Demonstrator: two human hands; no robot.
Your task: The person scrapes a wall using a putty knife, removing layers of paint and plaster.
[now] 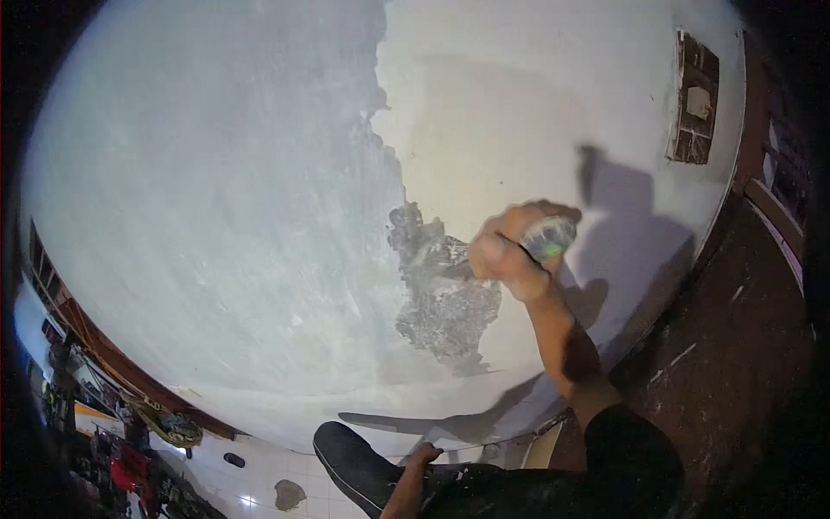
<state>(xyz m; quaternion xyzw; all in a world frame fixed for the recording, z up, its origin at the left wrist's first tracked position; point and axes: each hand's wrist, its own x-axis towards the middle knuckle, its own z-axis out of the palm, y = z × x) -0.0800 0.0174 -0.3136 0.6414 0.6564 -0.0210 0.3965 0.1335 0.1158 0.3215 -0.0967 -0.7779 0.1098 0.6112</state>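
My right hand [523,251] is raised at the wall [467,130], its fingers wrapped round a rounded tool handle [550,238] that looks whitish with a green spot. The part of the tool nearest the wall is mostly hidden by the hand. Just left of it, a darker grey, wet-looking patch [445,298] borders the cream surface. Grey-white coating [233,173] covers the wall's left side, with a ragged edge. Low in the view, my left hand [424,454] is near my dark-clothed leg; its fingers look curled, and what they hold, if anything, is too small to tell.
A recessed brown box [694,99] is set in the wall at upper right. Dark brown surface [718,346] lies at the right. At lower left are a tiled floor [268,454], a brownish patch [290,495], a small dark object [234,460] and a red motorcycle-like object [128,467].
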